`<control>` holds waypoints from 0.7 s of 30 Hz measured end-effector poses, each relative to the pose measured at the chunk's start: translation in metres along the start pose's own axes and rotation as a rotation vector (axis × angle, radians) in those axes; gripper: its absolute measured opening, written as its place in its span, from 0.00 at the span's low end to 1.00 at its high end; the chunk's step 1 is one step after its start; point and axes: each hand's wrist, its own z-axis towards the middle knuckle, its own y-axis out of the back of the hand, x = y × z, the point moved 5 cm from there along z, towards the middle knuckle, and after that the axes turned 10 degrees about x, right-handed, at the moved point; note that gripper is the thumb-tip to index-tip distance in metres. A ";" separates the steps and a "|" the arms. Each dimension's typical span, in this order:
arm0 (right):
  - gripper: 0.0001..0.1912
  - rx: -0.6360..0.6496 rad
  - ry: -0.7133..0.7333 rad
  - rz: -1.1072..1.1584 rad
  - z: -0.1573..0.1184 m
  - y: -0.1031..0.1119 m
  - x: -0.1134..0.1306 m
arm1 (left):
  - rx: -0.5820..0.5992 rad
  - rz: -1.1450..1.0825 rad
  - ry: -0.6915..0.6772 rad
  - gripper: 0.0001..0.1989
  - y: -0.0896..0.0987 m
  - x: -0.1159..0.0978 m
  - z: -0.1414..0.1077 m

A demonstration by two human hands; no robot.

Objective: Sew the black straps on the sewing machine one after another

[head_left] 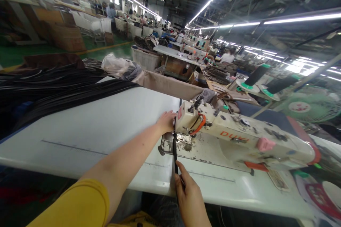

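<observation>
A narrow black strap (175, 150) runs from the table's front edge to the needle area of a white sewing machine (226, 131). My right hand (190, 197) is closed around the strap near the front edge, thumb and index finger pinching it. Stretched forward across the table, my left hand (166, 121) lies just left of the machine's head. Its visible fingers are extended and apart; the rest is hidden behind the head, so contact with the strap cannot be seen. A short dark piece of strap shows beyond the head.
Many black straps (66, 92) lie piled over the white table's (128, 113) left side. Behind the table is a fabric-lined bin (170, 87). Black thread cones (255, 76) stand at right, near a green fan (306, 106). Other workstations and people fill the background.
</observation>
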 end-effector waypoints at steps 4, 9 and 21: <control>0.29 0.008 -0.027 -0.011 0.008 0.001 0.007 | -0.019 -0.016 0.044 0.27 0.003 0.004 0.003; 0.28 -0.006 -0.054 -0.026 0.013 0.000 0.011 | 0.021 -0.037 -0.019 0.15 0.007 0.003 -0.002; 0.28 0.011 -0.116 -0.075 0.017 0.000 0.009 | -0.064 -0.170 -0.029 0.07 0.011 0.002 -0.006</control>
